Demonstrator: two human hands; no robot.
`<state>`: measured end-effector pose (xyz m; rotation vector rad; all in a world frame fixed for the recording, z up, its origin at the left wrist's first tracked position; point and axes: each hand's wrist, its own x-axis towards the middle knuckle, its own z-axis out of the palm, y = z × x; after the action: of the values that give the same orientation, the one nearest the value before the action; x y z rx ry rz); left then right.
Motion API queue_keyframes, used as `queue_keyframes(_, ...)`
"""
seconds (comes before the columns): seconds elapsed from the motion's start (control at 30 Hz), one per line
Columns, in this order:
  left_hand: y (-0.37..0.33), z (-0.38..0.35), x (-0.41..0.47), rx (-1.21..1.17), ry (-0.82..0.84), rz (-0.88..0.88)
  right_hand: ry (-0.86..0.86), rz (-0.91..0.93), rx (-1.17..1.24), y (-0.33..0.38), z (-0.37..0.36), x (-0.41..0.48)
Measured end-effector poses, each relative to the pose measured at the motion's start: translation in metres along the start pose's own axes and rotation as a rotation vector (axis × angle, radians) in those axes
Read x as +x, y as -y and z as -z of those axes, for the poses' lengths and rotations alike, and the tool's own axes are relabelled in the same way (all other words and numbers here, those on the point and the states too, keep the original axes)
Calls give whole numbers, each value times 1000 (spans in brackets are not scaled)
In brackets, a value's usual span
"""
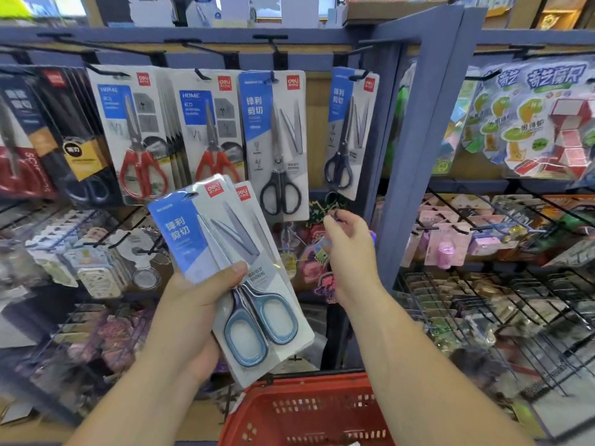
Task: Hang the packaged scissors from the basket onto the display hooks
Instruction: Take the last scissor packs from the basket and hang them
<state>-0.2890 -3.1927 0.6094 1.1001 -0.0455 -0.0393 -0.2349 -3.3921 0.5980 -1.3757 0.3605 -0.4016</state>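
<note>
Card and clear plastic make up the front pack (222, 239), which sits tilted in the left hand (193, 304). The thumb (236, 270) lies across its face and the fingers are curled behind. A second pack (245, 194) shows just behind the first in the same grip, so at least two are held at once. The right hand (351, 252) is raised beside them in front of the lower racks, fingers loosely curled; whether it pinches anything cannot be told. The red basket (322, 407) stands below, between the forearms, and its contents are out of sight.

Each pack looks light, flat and fairly stiff. Most of the weight probably lies at the blue handles (229, 341), so the lower end will want to swing down. The glossy fronts are likely slippery, and two packs pressed together could slide apart.

The best hold is probably a pinch on the card's side edges just under the slot (190, 196), one pack at a time, leaving the slot free. A hook (359, 75) already carrying a similar pack (349, 130) seems a fair match.
</note>
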Motion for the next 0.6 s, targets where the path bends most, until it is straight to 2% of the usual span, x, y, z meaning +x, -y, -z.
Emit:
queue_keyframes(0.17, 13, -4, -5, -66, -17, 7, 358, 113, -81, -13, 16, -74)
queue_keyframes(0.23, 20, -10, -9, -107, -35, 2, 469, 142, -194, -18, 18, -93)
queue_keyframes(0.3, 25, -16, -13, -138, -66, 3, 474, 145, -263, -22, 21, -104)
queue_keyframes(0.43, 31, -23, -17, -136, -74, 31, 383, 148, -226, -26, 28, -110)
queue_keyframes(0.6, 29, -23, -30, -169, -37, 29, 251, 128, 8, -26, 24, -120)
